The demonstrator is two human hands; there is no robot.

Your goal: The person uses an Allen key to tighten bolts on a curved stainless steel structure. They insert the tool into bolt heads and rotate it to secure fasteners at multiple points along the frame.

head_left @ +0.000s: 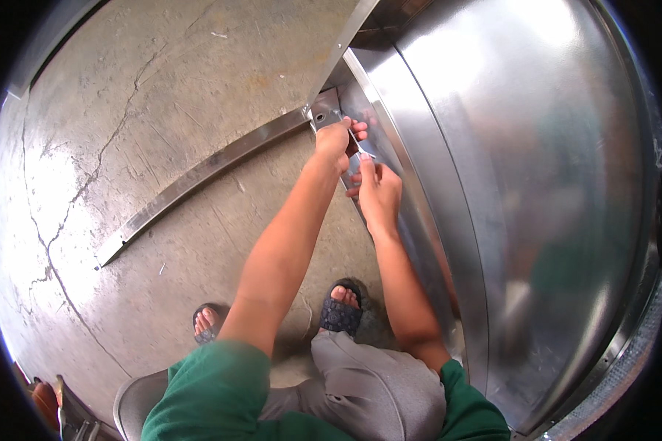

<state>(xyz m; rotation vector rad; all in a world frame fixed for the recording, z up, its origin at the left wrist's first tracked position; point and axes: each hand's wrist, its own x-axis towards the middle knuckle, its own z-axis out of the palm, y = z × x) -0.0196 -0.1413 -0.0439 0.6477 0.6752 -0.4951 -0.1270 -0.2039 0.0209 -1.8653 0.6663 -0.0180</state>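
Thin metal tool (361,145) sits just above frame centre, long axis running upper left to lower right, lower-right tip pointing at the sheet-metal panel (537,191); can't tell what kind of tool it is. Left hand (336,140) is closed around its upper end, fingers curled tight, right at the corner bracket (324,114). Right hand (377,189) is just below, fingers narrow, fingertips pinching the lower end of the tool against the folded edge of the panel. Panel is large, shiny and curved, filling the right half of the frame. A long flat metal strip (198,180) lies on the cracked concrete floor (110,110), running from the bracket down to centre left. Person's feet in dark sandals (341,309) at lower centre, close to the panel edge. No labels or packages visible.
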